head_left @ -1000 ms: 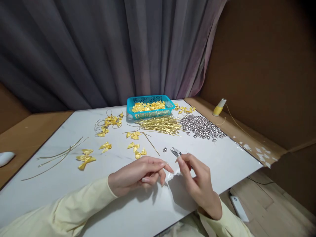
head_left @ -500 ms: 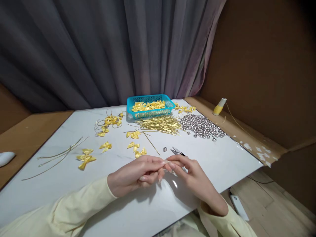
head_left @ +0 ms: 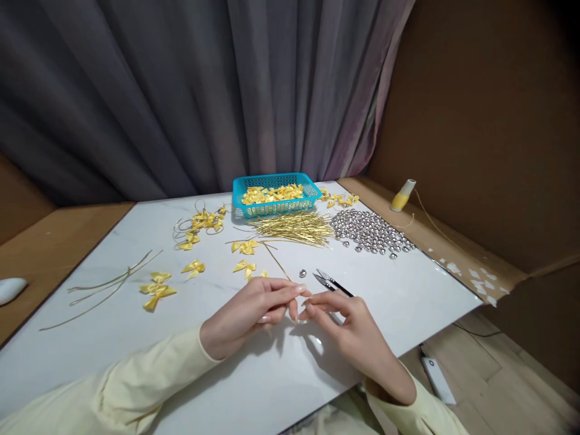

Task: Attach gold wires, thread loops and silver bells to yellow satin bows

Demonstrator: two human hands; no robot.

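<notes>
Thumb and fingers of my left hand (head_left: 251, 308) are pinched together above the front of the table. My right hand (head_left: 353, 329) is also pinched, its fingertips close beside the left ones. Whatever sits between the fingertips is too small or hidden to make out. Just beyond the right hand lies a pair of thread snips (head_left: 327, 281), blades parted, partly covered by the hand. One silver bead (head_left: 302, 273) rests to the left of the snips. Yellow ribbon bows (head_left: 245, 269) lie beyond my left hand, one partly hidden by it.
A blue basket (head_left: 281, 211) of yellow bows stands at the back. Before it are a heap of gold cords (head_left: 294, 229) and a pile of silver beads (head_left: 369, 232). Bows with looped cords (head_left: 206, 222) and loose cords (head_left: 113, 284) lie left. A thread spool (head_left: 402, 196) stands right.
My fingertips have come slightly apart, the left hand shifting up and covering more of the nearest bow. The right hand has moved a little down and right, baring more of the snips.
</notes>
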